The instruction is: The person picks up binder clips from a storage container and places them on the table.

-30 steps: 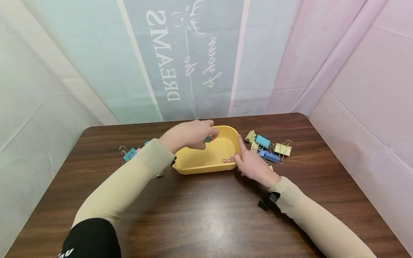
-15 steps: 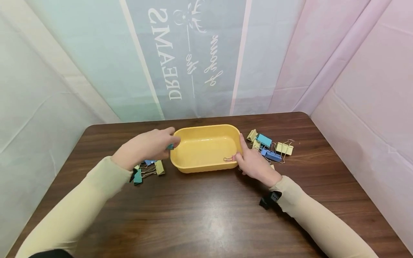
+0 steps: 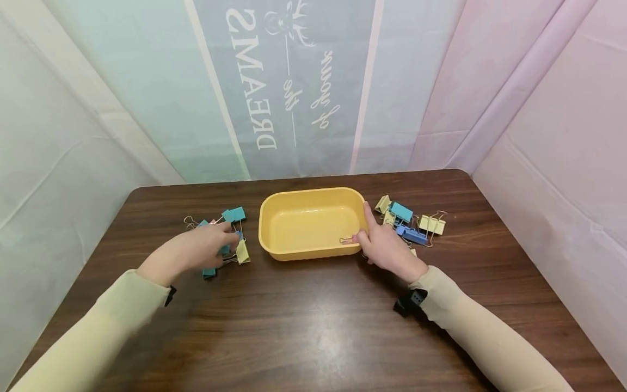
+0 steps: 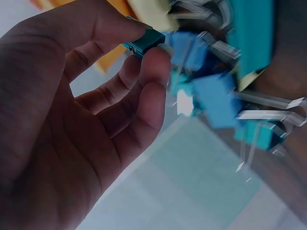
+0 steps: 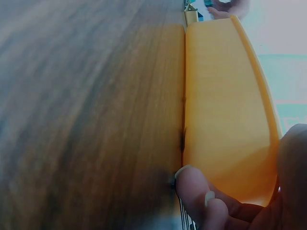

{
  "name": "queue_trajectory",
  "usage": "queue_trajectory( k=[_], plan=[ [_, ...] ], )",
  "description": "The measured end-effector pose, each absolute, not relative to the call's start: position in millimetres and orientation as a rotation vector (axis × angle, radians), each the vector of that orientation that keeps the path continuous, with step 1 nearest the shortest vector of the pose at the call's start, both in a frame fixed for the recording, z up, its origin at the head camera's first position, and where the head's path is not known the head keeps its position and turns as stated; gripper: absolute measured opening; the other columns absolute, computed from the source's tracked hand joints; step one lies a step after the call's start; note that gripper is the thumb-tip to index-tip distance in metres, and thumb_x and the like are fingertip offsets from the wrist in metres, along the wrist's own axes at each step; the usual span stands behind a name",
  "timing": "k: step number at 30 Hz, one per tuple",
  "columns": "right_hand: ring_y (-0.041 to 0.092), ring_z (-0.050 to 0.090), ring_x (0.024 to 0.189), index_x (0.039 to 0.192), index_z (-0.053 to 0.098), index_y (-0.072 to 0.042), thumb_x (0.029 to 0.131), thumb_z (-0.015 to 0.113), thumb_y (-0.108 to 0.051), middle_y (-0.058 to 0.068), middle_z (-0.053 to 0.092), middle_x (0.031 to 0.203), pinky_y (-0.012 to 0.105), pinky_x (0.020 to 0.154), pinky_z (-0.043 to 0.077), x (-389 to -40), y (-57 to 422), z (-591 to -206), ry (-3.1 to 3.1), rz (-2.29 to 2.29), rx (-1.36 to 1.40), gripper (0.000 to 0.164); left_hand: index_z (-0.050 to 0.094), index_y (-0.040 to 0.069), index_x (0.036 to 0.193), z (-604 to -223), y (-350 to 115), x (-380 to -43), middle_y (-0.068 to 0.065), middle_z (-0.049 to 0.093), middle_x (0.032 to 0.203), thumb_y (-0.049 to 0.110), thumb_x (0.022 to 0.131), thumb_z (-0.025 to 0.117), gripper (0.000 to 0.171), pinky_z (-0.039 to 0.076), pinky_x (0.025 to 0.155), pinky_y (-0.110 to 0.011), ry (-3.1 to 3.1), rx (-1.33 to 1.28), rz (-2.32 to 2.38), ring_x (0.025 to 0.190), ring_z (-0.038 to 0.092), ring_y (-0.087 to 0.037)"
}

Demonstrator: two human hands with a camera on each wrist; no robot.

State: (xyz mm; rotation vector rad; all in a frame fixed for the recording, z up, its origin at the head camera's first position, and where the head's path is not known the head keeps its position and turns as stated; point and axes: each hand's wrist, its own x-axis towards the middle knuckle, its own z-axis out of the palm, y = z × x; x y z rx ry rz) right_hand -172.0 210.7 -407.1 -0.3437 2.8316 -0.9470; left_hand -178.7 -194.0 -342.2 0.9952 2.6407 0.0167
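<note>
My left hand (image 3: 198, 250) is over the left-hand pile of binder clips (image 3: 234, 214), palm turned in. Between thumb and fingertips it pinches a small teal binder clip (image 4: 146, 42), plain in the left wrist view. A yellow tray (image 3: 313, 253) with rounded corners stands mid-table. At its near right corner my right hand (image 3: 389, 250) grips the wall, thumb over the rim and index finger stretched along the right side. In the right wrist view, curled fingertips (image 5: 192, 184) lie low against the tray's outer wall. Inside the tray, by the thumb, lies a pink binder clip (image 3: 349, 239).
Right of the tray lies another heap of yellow, teal and blue binder clips (image 3: 411, 236). The dark wooden table (image 3: 303, 321) ends at a printed curtain (image 3: 303, 109) behind, with pale curtains at both sides.
My left hand has moved left from over the tray to the left-hand pile, a teal binder clip still in its fingers. My right hand stays at the tray's corner.
</note>
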Motion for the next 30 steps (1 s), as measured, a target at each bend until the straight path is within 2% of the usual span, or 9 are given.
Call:
queue_trajectory(
  k=[7,12,17,24,25,30],
  plan=[
    [0.015,0.061,0.046,0.159,-0.01,-0.016,0.103,0.038,-0.024,-0.003,0.065,0.071,0.035,0.046,0.047,-173.3,210.2,-406.3,2.829,-0.961,-0.347,0.074,0.062,0.013,0.094,-358.5,-195.6,-179.7,-0.006,0.051,0.094,-0.005,0.077,0.071,0.026,0.04,0.058,-0.028,2.626,0.984,0.064,0.063,0.045,-0.014],
    [0.015,0.061,0.046,0.159,-0.009,-0.013,0.103,0.039,-0.026,-0.002,0.062,0.065,0.035,0.046,0.047,-173.9,209.7,-405.1,2.837,-0.954,-0.346,0.074,0.063,0.013,0.097,-363.1,-197.0,-180.7,-0.004,0.054,0.096,0.0,0.08,0.075,0.024,0.043,0.06,-0.029,2.625,0.953,0.043,0.065,0.047,-0.014],
    [0.015,0.061,0.045,0.159,-0.008,-0.013,0.103,0.038,-0.026,0.0,0.06,0.062,0.035,0.046,0.047,-174.4,210.7,-405.4,2.84,-0.949,-0.344,0.074,0.065,0.012,0.103,-359.0,-198.0,-181.7,-0.003,0.056,0.096,0.004,0.082,0.076,0.025,0.043,0.062,-0.029,2.61,0.927,0.032,0.067,0.047,-0.013],
    [0.015,0.061,0.045,0.159,-0.007,-0.012,0.103,0.038,-0.026,0.0,0.061,0.062,0.035,0.046,0.047,-173.7,211.1,-406.3,2.834,-0.955,-0.343,0.074,0.061,0.013,0.095,-346.8,-197.8,-182.0,-0.002,0.053,0.087,0.003,0.085,0.072,0.018,0.042,0.064,-0.033,2.62,0.961,0.075,0.073,0.045,-0.014],
    [0.015,0.061,0.045,0.159,-0.007,-0.012,0.103,0.038,-0.026,-0.001,0.061,0.063,0.035,0.046,0.047,-173.6,211.0,-406.5,2.834,-0.955,-0.344,0.074,0.062,0.013,0.097,-345.0,-197.5,-182.1,-0.002,0.053,0.088,0.003,0.086,0.071,0.017,0.044,0.068,-0.035,2.623,0.971,0.075,0.074,0.045,-0.014],
    [0.015,0.061,0.046,0.159,-0.009,-0.014,0.103,0.038,-0.026,-0.002,0.062,0.065,0.035,0.046,0.047,-172.9,210.6,-407.3,2.83,-0.954,-0.351,0.074,0.066,0.01,0.105,-338.4,-192.4,-186.0,-0.003,0.056,0.094,0.004,0.088,0.068,0.019,0.048,0.068,-0.035,2.665,0.996,0.103,0.073,0.048,-0.013]
  ],
)
